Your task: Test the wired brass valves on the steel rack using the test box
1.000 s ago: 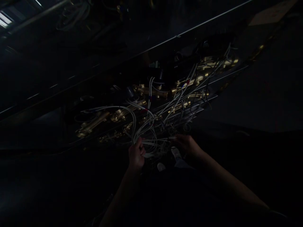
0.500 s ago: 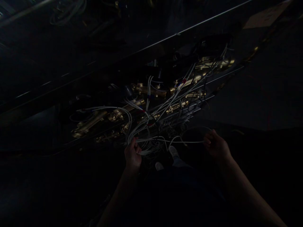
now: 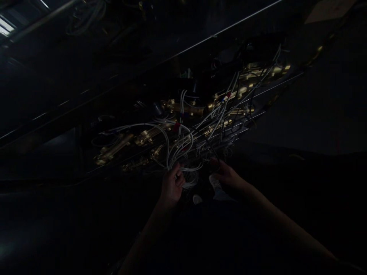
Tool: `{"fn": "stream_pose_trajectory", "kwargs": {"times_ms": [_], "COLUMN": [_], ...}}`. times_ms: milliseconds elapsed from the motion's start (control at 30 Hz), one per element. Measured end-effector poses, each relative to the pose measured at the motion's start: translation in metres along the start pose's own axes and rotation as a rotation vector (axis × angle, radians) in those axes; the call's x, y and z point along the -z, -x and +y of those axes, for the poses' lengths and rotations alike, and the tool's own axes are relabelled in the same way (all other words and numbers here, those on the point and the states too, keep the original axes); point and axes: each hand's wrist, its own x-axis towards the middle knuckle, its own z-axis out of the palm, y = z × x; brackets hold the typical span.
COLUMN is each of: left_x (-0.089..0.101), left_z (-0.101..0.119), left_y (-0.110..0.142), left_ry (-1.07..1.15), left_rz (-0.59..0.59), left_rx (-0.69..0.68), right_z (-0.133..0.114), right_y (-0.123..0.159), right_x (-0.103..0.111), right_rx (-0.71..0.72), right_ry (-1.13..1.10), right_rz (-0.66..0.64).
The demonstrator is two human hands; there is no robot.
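Note:
The scene is very dark. My left hand [image 3: 172, 185] is closed around a bundle of white cables [image 3: 168, 143], whose coiled loops [image 3: 190, 183] hang just right of the fingers. My right hand [image 3: 228, 175] is to the right of the bundle, with thumb and fingers apart and no white cable visible between them. A thin black cable [image 3: 210, 145] runs down to the right fingers; whether they touch it I cannot tell. Beyond the hands, brass valve-like fittings [image 3: 183, 109] lie in a slanting row, with white cables running among them. Red and blue marks show on some cables.
A long dark panel with a bright metal edge [image 3: 229, 26] slants above the fittings. More coiled cables [image 3: 87, 17] are at the upper left. A brown flat piece [image 3: 328, 9] lies at the upper right. My shoes [image 3: 215, 181] show below the hands.
My right hand has moved left toward my left hand, and the white cable it held stretched out is no longer in its fingers. The left hand keeps its bundle. The view has shifted slightly.

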Motion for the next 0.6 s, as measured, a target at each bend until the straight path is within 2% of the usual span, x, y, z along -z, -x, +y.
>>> {"fn": "stream_pose_trajectory", "kwargs": {"times_ms": [67,133,200,267,367,433,500,600], "left_x": [-0.002,-0.004,-0.005,-0.008,-0.015,-0.019,-0.021,-0.019], "left_z": [0.002,0.006,0.01,0.011,0.014,0.022,0.037,0.069], "left_y": [0.003,0.005,0.007,0.008,0.012,0.015,0.02,0.028], "left_ry": [0.006,0.012,0.024,0.045,0.065,0.06,0.072,0.126], "left_rz": [-0.002,0.005,0.019,0.034,0.15,0.277,0.349,0.287], "left_rx": [-0.002,-0.007,0.004,0.02,0.045,0.048,-0.002,-0.121], "right_z": [-0.023,-0.043,-0.06,-0.074,-0.087,-0.083,-0.067,-0.024], "right_y": [-0.014,-0.02,-0.019,-0.016,-0.012,-0.01,-0.009,-0.003], "right_x": [-0.032,-0.052,-0.06,-0.061,-0.068,-0.077,-0.081,-0.064], "right_rx": [0.178,0.211,0.203,0.23,0.251,0.143,-0.02,-0.187], "right_ry": [0.057,0.242,0.419,0.475,0.291,0.112,0.056,0.164], "right_rz": [-0.21,-0.24,-0.248,-0.283,-0.417,-0.519,-0.53,-0.405]}}
